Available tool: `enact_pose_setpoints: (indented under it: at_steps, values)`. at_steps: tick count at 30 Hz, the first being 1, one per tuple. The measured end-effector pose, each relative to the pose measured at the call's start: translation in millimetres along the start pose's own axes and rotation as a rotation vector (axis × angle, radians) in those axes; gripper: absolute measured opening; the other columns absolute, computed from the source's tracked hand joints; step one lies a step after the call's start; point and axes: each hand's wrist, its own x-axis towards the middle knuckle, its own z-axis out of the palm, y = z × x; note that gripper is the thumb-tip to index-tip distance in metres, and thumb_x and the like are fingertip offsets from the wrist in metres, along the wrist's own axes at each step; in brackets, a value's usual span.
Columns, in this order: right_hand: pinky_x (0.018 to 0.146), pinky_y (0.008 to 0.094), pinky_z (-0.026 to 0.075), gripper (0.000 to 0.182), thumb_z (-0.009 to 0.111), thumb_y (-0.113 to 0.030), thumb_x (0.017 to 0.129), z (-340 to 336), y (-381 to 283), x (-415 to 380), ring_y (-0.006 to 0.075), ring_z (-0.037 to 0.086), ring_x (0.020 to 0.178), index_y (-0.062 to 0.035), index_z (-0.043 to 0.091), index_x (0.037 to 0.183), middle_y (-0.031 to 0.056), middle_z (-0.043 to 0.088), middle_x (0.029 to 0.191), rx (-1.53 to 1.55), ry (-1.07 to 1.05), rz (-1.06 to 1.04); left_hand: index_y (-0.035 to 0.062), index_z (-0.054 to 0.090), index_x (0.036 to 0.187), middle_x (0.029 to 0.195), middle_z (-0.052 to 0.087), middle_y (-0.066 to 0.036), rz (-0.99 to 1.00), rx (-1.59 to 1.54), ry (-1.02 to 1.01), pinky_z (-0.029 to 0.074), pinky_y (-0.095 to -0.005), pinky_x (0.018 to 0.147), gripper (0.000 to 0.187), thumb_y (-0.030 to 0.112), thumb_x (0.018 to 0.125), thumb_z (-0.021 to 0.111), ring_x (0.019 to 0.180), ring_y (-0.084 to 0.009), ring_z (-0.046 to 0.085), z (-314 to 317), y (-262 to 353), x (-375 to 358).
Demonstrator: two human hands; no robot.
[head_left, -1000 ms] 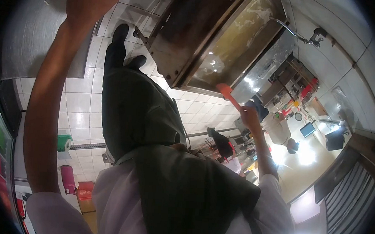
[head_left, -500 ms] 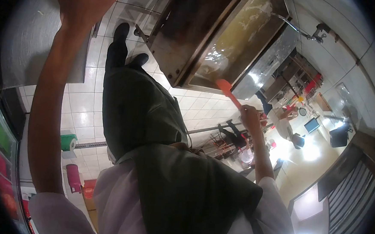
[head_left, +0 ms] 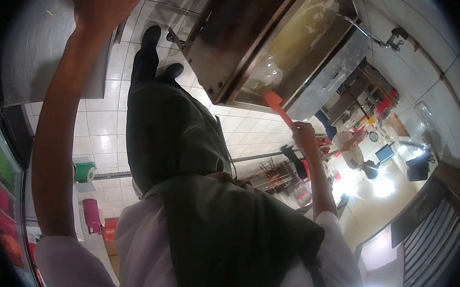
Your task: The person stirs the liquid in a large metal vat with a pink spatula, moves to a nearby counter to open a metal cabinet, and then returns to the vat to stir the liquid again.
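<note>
"Two hands show in the head view; holding what?"

"The right hand [head_left: 305, 136] has its fingers wrapped snugly around an orange spatula [head_left: 278, 105], smooth and flat-bladed, its blade at the near end of a boxy metal vat [head_left: 231, 38] with cloudy, yellowish liquid [head_left: 303, 29]. The left hand [head_left: 109, 0] is cut off; I can't tell its fingers' state."

"And the room?"

"Scratched grey table [head_left: 41, 48], glossy white tiles [head_left: 100, 135], glaring lights [head_left: 383, 186]."

Surface [head_left: 46, 43] at left, vat [head_left: 262, 49] to its right, liquid [head_left: 295, 38] inside, spatula [head_left: 279, 107] at near end, tap [head_left: 390, 44] over far end
</note>
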Motion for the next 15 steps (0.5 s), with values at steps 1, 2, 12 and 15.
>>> enact_pose_setpoints:
  at_steps: [1, 2, 12, 15]
  values:
    - [0.069, 0.0464, 0.053, 0.028, 0.058, -0.024, 0.092, 1, -7, -3, 0.0409, 0.069, 0.076, -0.0003, 0.074, 0.092, 0.0245, 0.068, 0.077, 0.031, -0.019, 0.018, 0.0053, 0.055, 0.117, 0.112, 0.056, -0.011, -0.005, 0.008, 0.001, 0.045, -0.0297, 0.063, 0.049, 0.004, 0.072, 0.073, 0.070, -0.0197, 0.054, 3, -5, -3]
    - [0.068, 0.0461, 0.053, 0.028, 0.058, -0.024, 0.092, 1, -14, -5, 0.0408, 0.069, 0.075, -0.0007, 0.074, 0.093, 0.0244, 0.068, 0.077, 0.061, -0.039, 0.033, 0.0051, 0.055, 0.117, 0.112, 0.056, -0.012, -0.012, 0.018, 0.001, 0.045, -0.0298, 0.063, 0.049, 0.004, 0.072, 0.073, 0.070, -0.0196, 0.054, 5, -8, -4]
    - [0.070, 0.0445, 0.054, 0.029, 0.060, -0.026, 0.092, -19, -61, -19, 0.0396, 0.070, 0.078, -0.0006, 0.073, 0.093, 0.0245, 0.068, 0.078, 0.026, -0.056, -0.009, 0.0048, 0.054, 0.117, 0.113, 0.057, -0.011, 0.042, -0.031, 0.037, 0.045, -0.0286, 0.064, 0.048, 0.004, 0.073, 0.072, 0.071, -0.0166, 0.054, 7, -16, -6]
    - [0.071, 0.0448, 0.054, 0.030, 0.061, -0.027, 0.092, -22, -33, -13, 0.0393, 0.070, 0.078, -0.0007, 0.074, 0.093, 0.0240, 0.069, 0.079, -0.029, -0.025, -0.028, 0.0049, 0.055, 0.117, 0.113, 0.057, -0.010, 0.037, -0.004, 0.035, 0.045, -0.0283, 0.064, 0.047, 0.004, 0.073, 0.072, 0.071, -0.0162, 0.053, 6, -11, -4]
